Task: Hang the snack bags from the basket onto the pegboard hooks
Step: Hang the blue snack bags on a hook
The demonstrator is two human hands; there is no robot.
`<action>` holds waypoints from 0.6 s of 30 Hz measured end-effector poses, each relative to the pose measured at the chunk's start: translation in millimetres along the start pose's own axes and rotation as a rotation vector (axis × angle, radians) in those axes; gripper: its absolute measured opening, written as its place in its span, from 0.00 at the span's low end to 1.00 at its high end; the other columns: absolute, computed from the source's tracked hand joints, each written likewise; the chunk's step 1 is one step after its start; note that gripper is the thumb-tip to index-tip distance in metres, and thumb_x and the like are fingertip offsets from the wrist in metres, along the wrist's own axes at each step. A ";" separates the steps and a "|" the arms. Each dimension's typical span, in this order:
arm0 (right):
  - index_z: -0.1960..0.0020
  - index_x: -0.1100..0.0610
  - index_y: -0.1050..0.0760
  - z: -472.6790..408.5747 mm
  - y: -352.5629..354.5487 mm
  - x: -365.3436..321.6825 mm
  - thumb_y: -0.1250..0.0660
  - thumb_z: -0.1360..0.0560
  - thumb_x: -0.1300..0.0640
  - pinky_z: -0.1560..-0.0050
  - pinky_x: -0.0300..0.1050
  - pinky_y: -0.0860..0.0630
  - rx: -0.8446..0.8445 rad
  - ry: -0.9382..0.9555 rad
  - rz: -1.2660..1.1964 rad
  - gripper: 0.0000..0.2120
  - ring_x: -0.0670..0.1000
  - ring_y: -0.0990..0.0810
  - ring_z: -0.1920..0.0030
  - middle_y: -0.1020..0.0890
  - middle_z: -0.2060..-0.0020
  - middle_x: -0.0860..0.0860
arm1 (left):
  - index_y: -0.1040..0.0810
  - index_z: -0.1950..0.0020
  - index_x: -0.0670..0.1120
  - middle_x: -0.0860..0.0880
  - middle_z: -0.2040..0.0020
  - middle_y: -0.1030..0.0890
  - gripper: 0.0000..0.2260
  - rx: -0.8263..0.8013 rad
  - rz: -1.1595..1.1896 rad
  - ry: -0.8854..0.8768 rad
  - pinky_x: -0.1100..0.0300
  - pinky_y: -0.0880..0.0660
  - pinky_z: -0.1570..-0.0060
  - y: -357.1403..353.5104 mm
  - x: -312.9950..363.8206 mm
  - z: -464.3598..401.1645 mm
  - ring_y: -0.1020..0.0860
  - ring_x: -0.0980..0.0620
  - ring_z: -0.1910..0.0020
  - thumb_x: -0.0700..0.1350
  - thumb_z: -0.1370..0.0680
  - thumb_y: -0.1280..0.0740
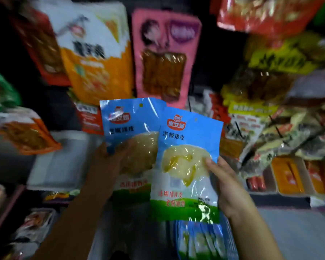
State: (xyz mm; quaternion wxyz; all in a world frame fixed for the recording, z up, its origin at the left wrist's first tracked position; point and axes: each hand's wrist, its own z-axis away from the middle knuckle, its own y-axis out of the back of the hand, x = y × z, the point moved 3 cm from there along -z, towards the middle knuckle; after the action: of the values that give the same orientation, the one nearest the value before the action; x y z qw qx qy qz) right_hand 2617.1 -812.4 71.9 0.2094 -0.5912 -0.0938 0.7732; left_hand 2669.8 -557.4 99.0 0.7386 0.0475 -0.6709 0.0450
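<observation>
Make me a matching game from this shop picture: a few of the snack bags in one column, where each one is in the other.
Things:
1. front blue bag
2. rear blue bag
3. pink bag
4. stack of blue bags

Places:
A. hanging on the display above the hands
B. low down, under the held bags
C. in the right hand
D. in the left hand

Pairs: 1-C, 2-D, 3-A, 4-B
</observation>
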 end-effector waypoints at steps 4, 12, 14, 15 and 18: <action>0.54 0.52 0.16 -6.6 -77.2 -51.7 0.32 0.33 0.58 0.64 0.43 0.20 -0.082 0.201 0.022 0.10 0.52 0.14 0.58 0.14 0.56 0.54 | 0.19 0.57 0.50 0.54 0.62 0.15 0.05 0.106 0.172 -0.196 0.58 0.22 0.67 39.8 66.5 -19.6 0.17 0.55 0.64 0.48 0.30 0.31; 0.52 0.58 0.22 -24.9 -184.3 -121.4 0.39 0.26 0.68 0.70 0.43 0.21 -0.112 0.415 0.123 0.10 0.52 0.17 0.69 0.15 0.64 0.54 | 0.16 0.61 0.57 0.55 0.60 0.14 0.12 0.057 0.240 -0.482 0.66 0.23 0.68 104.7 175.5 -66.0 0.16 0.56 0.61 0.40 0.26 0.31; 0.50 0.58 0.21 -25.6 -209.0 -134.8 0.33 0.30 0.61 0.68 0.45 0.20 -0.131 0.455 0.131 0.09 0.54 0.16 0.66 0.14 0.61 0.55 | 0.15 0.61 0.57 0.54 0.59 0.14 0.07 0.030 0.258 -0.535 0.64 0.22 0.66 113.4 200.6 -77.4 0.16 0.55 0.59 0.45 0.28 0.30; 0.49 0.59 0.20 -25.5 -219.3 -141.2 0.32 0.32 0.57 0.66 0.46 0.19 -0.131 0.479 0.136 0.13 0.55 0.15 0.63 0.14 0.59 0.56 | 0.15 0.59 0.57 0.53 0.57 0.14 0.03 0.008 0.273 -0.557 0.62 0.21 0.63 116.1 214.8 -80.9 0.16 0.54 0.58 0.49 0.30 0.29; 0.47 0.61 0.19 -26.0 -243.4 -158.3 0.31 0.35 0.52 0.58 0.51 0.19 -0.080 0.574 0.199 0.19 0.59 0.15 0.56 0.14 0.56 0.57 | 0.15 0.56 0.55 0.51 0.55 0.14 0.13 -0.052 0.265 -0.659 0.53 0.21 0.55 121.9 252.2 -92.3 0.16 0.51 0.54 0.58 0.38 0.28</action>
State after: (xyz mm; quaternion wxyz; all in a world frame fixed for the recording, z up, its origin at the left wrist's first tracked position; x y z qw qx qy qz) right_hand 2727.4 -666.1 298.6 0.1270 -0.7995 -0.0028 0.5871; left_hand 2769.1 -423.8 342.4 0.4714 -0.0465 -0.8743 0.1057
